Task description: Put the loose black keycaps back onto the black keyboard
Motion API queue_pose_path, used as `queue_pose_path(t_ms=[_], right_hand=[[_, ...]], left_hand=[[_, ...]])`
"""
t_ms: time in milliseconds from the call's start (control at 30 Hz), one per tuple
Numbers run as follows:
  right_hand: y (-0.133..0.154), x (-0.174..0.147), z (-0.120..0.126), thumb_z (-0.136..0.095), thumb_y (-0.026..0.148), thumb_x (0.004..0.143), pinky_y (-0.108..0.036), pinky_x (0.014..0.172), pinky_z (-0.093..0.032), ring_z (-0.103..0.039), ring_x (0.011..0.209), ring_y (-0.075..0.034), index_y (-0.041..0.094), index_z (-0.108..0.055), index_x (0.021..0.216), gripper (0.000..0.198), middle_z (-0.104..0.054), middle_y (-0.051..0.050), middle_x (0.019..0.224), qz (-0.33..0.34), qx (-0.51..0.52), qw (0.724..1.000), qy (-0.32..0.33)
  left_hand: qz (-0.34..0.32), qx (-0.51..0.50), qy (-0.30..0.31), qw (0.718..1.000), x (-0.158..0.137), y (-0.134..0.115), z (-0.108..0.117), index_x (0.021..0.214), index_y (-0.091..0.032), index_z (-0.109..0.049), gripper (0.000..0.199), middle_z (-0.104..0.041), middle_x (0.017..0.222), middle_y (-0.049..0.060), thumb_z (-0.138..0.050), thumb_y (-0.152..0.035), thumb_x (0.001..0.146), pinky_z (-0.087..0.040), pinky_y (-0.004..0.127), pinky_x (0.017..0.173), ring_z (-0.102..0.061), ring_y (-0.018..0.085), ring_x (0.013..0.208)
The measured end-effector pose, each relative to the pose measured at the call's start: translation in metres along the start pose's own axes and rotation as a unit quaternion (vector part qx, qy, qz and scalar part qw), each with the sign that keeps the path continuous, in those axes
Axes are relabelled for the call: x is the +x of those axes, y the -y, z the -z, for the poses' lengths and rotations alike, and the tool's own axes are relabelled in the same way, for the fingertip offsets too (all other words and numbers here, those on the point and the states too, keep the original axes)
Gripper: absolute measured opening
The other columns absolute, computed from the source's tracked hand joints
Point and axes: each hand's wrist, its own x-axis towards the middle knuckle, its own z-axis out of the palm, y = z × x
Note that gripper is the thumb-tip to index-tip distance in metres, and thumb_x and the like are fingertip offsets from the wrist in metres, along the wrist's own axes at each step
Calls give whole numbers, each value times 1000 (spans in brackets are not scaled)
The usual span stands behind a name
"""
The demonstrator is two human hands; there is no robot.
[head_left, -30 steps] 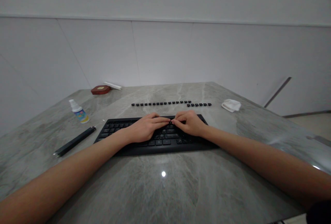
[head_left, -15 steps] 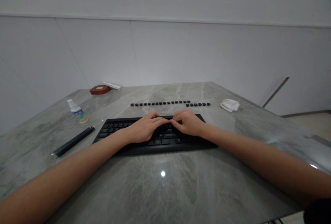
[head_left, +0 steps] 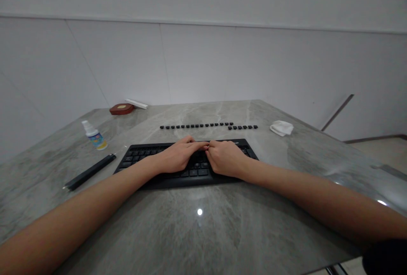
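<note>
A black keyboard (head_left: 193, 173) lies on the table with both hands over its middle. My left hand (head_left: 178, 155) rests on it, closed, its index finger stretched across to the right hand's fingertips. Curled up with its knuckles facing me, my right hand (head_left: 224, 156) is closed over the right part of the keys. The fingertips of both hands meet near the keyboard's upper middle, and whatever is between them is hidden. Beyond the keyboard, several loose black keycaps (head_left: 197, 126) stand in a long row, with a shorter row of keycaps (head_left: 242, 128) at its right end.
On the left stand a white spray bottle (head_left: 95, 136) and a long dark stick-like object (head_left: 90, 172). A reddish-brown box (head_left: 121, 109) and a white flat object (head_left: 136, 104) lie at the back left. A crumpled white cloth (head_left: 281, 128) is at the right.
My right hand has rolled over and curled more, moving slightly left and down over the keys. My left hand's index finger still reaches toward it. The rows of keycaps look the same.
</note>
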Motion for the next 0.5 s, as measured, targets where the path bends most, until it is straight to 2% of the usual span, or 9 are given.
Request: queue_pose_path(t_ms=[100, 200, 367, 433, 500], right_hand=[[1, 1, 1, -48, 16, 85, -30, 58, -40, -62, 67, -20, 10, -71, 97, 26, -69, -16, 95, -5, 14, 1000, 2], [-6, 4, -2, -49, 18, 88, -29, 62, -41, -60, 65, -17, 12, -72, 83, 24, -69, -12, 81, -15, 68, 997, -9], [-23, 0, -18, -46, 21, 90, -25, 57, -40, -52, 55, -12, 14, -63, 60, 36, -60, -5, 60, -8, 157, 983, -97], [-24, -3, -20, -45, 21, 91, -26, 61, -43, -54, 59, -13, 15, -63, 65, 32, -61, -5, 64, -6, 176, 972, -156], [-22, -7, -18, -47, 19, 89, -32, 74, -48, -59, 79, -18, 15, -66, 85, 20, -64, -9, 84, 0, 182, 953, -241]], left_hand=[[4, -4, 4, 1000, 1, 1, -1, 143, -19, -25, 72, -58, 124, 8, -35, 5, 76, -45, 41, 93, -49, 22, 104], [19, -5, 7, 1000, 1, 2, -2, 142, -16, -29, 70, -58, 120, 10, -36, 4, 76, -46, 40, 93, -49, 22, 105], [13, 3, -7, 1000, 0, -3, -2, 133, -15, -41, 57, -58, 115, 10, -37, 2, 79, -47, 39, 94, -50, 21, 106], [10, 15, -21, 1000, -1, -4, -3, 132, -16, -42, 56, -56, 118, 10, -38, 2, 78, -45, 41, 98, -49, 22, 111], [23, 30, -49, 998, -2, -3, -5, 130, -17, -44, 54, -53, 124, 11, -38, 1, 79, -42, 44, 103, -47, 23, 117]])
